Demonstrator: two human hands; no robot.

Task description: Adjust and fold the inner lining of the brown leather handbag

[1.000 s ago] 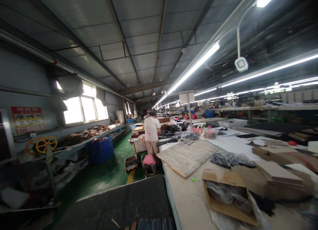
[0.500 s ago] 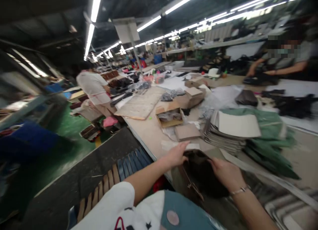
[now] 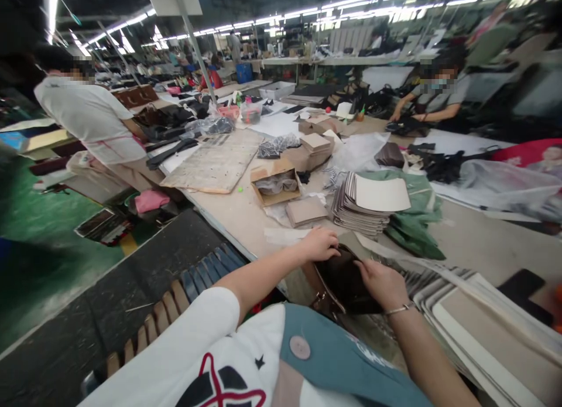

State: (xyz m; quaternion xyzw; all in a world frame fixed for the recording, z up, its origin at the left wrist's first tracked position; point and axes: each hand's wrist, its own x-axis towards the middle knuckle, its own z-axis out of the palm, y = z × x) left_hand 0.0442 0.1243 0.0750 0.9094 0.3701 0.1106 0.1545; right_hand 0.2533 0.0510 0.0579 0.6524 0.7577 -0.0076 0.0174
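Note:
A dark brown handbag [image 3: 345,278] is held in front of my apron at the table edge, its mouth spread so the dark inside shows. Metal fittings show on its near left side. My left hand [image 3: 322,245] is closed over the far left rim, the fingertips curled partly out of sight. On the opposite side, my right hand [image 3: 385,284] pinches the right rim, thumb toward the inside. The bag's lower part is hidden by its own near side and my apron. Just beyond my hands lies a small stack of brown panels [image 3: 306,211].
A tall stack of pale panels [image 3: 366,205] stands by green cloth [image 3: 415,216]. An open carton [image 3: 276,185] sits behind. More large panels [image 3: 487,325] lie at right. Strap pieces [image 3: 211,278] line a dark bench at left. Co-workers [image 3: 94,117] stand or sit around the table.
My view has turned to the right, so the table and the co-workers appear farther left. Both hands still hold the handbag's rim, and its mouth stays spread.

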